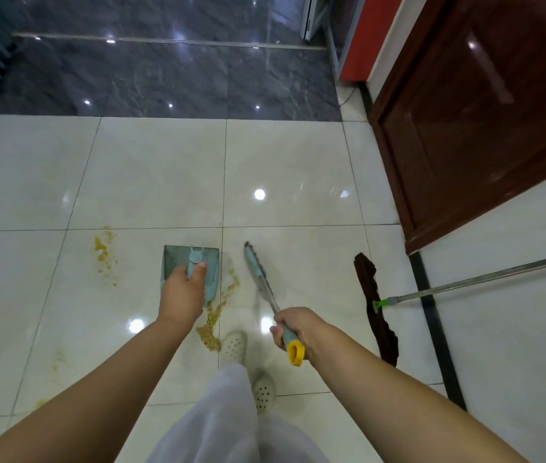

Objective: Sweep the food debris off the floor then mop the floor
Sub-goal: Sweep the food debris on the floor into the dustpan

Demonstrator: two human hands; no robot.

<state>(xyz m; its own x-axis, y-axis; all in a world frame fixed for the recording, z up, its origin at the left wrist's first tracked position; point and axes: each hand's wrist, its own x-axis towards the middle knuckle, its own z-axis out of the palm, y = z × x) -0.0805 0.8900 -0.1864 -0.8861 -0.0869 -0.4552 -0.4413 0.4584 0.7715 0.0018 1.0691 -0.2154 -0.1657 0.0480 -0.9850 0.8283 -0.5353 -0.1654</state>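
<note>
Two bare hands work over a glossy white tile floor [298, 155] beside a dark red wooden door [478, 121]. At right, a mop [373, 305] with a brown cloth head lies flat on the tiles, its metal pole running toward the wall. The left hand [183, 292] grasps the handle of a teal dustpan [178, 259] set on the floor. The right hand [293, 327] is clenched around the yellow-capped handle of a small broom [258, 272], bristles down. Yellowish food debris [211, 330] lies between dustpan and broom, and another smear [104, 253] sits left of the pan.
</note>
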